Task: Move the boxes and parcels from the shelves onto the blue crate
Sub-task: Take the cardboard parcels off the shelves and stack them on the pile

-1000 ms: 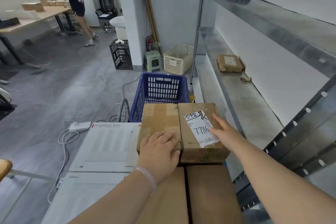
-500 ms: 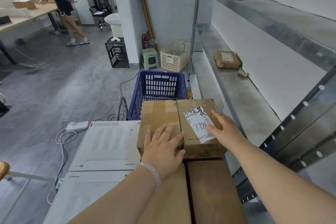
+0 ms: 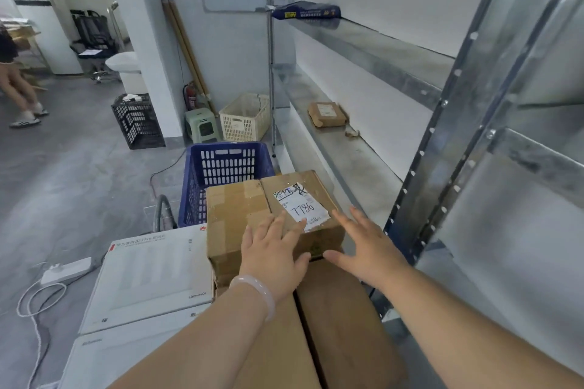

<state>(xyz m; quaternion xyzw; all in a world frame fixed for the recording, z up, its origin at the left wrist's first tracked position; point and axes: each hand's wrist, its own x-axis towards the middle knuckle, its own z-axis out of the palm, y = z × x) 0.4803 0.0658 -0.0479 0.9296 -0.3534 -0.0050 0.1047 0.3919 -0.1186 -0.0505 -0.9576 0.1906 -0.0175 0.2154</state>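
Observation:
A brown cardboard box (image 3: 240, 215) with a white label reading 7786 sits on top of a larger brown box (image 3: 341, 325) in front of me. My left hand (image 3: 271, 256) lies flat on its top with fingers spread. My right hand (image 3: 363, 246) hovers open by the box's right near corner, fingers apart, holding nothing. Behind the boxes stands the blue crate (image 3: 221, 174). On the metal shelves at right lie a small brown parcel (image 3: 327, 114) and, one shelf higher, a dark blue package (image 3: 306, 13).
Two white flat boxes (image 3: 151, 275) lie to the left of the brown ones. A power strip and cable (image 3: 63, 271) trail on the floor. Further back are a cream basket (image 3: 245, 118), a green stool (image 3: 202, 126), a black crate (image 3: 137, 121) and a person's legs (image 3: 19, 98) at far left.
My right hand has come off the labelled box and drawn back to its near right corner. My left hand's fingers have spread flat. The view has tilted upward and nearer the shelves.

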